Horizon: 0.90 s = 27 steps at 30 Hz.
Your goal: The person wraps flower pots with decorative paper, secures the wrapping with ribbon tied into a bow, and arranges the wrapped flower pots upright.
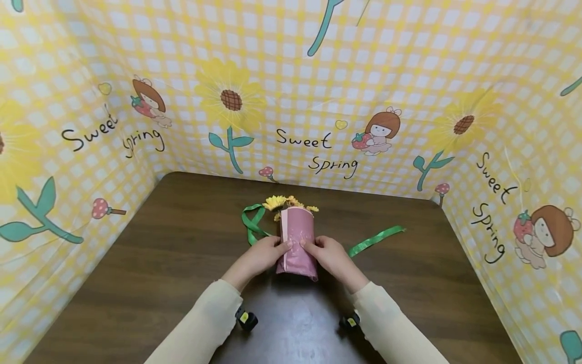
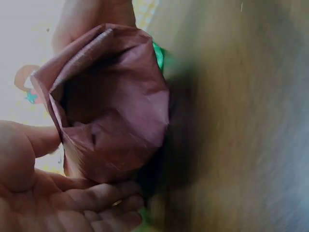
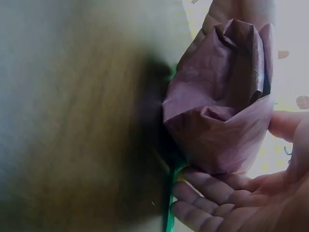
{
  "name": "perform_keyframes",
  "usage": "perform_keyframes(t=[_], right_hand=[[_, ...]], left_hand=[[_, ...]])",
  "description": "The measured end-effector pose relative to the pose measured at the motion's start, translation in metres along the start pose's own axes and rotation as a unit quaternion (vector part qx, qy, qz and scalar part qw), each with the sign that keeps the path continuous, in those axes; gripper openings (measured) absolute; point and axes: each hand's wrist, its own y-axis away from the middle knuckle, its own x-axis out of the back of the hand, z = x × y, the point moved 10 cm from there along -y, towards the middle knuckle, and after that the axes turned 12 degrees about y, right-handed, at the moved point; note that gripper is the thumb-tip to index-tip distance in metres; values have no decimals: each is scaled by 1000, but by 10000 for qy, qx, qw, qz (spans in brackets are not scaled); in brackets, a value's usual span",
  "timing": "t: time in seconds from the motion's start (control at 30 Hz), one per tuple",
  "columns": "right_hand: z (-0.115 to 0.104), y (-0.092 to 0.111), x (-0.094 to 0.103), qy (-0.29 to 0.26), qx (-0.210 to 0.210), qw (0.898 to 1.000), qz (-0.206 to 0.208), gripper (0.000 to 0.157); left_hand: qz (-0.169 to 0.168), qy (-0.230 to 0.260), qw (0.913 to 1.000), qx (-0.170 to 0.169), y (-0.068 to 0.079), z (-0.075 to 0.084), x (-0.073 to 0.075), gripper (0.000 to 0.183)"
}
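Observation:
A small bouquet in pink wrapping paper (image 1: 301,250) is held between both hands, its yellow flowers (image 1: 291,202) showing at the far end. On its left side, my left hand (image 1: 261,257) grips the paper, thumb on top and fingers under the side. My right hand (image 1: 335,257) does likewise from the right. Both wrist views look into the folded, hollow near end of the wrapping (image 2: 116,111). A green ribbon (image 1: 251,222) loops out at the left, and a green ribbon length (image 1: 377,239) stretches to the right; between them the bouquet hides the table.
The dark wooden table (image 1: 191,253) carries the work. A yellow checked cloth (image 1: 291,91) with printed sunflowers stands round its back and sides. Black wrist cameras (image 1: 247,320) sit under both pale sleeves, close over the tabletop.

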Motion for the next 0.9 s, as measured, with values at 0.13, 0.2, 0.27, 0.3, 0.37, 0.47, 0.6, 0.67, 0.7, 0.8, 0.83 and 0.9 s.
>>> perform_keyframes(t=[0.13, 0.2, 0.27, 0.3, 0.37, 0.47, 0.6, 0.67, 0.7, 0.8, 0.83, 0.9], right_hand=[[-1, 13, 3, 176, 12, 9998, 0, 58], [-2, 18, 5, 258, -1, 9996, 92, 58], [-7, 20, 10, 355, 143, 9984, 414, 57], [-12, 22, 13, 436, 297, 9965, 652, 56], [-28, 26, 22, 678, 880, 9861, 1233, 51], [-59, 37, 29, 1376, 2053, 9481, 2000, 29], [-82, 49, 23, 2160, 2880, 9063, 2212, 5], [-84, 51, 22, 2356, 2898, 9031, 2120, 3], [-84, 51, 21, 2411, 2863, 9042, 2058, 3], [-85, 52, 21, 2447, 2779, 9088, 1925, 7], [-85, 53, 20, 2454, 2766, 9093, 1911, 8], [-86, 54, 19, 2463, 2761, 9088, 1928, 8]], left_hand=[[-14, 4, 10000, 43, 10, 3, -7, 47], [-35, -10, 10000, 46, 12, 4, -10, 46], [-26, -11, 10000, 56, 13, 5, -11, 47], [-25, -8, 10000, 53, 13, 5, -11, 46], [-7, -4, 10000, 43, 13, 6, -10, 46], [4, 38, 10000, 42, 12, 6, -9, 44], [-28, 27, 10000, 16, 10, 4, -8, 41], [-60, -53, 10000, -18, 9, 4, -8, 40], [-93, -118, 9999, -45, 8, 4, -7, 40], [-134, -348, 9993, -97, 7, 5, 1, 43], [-84, -465, 9988, -103, 6, 4, 7, 43], [35, -780, 9968, -155, 4, 1, 20, 38]])
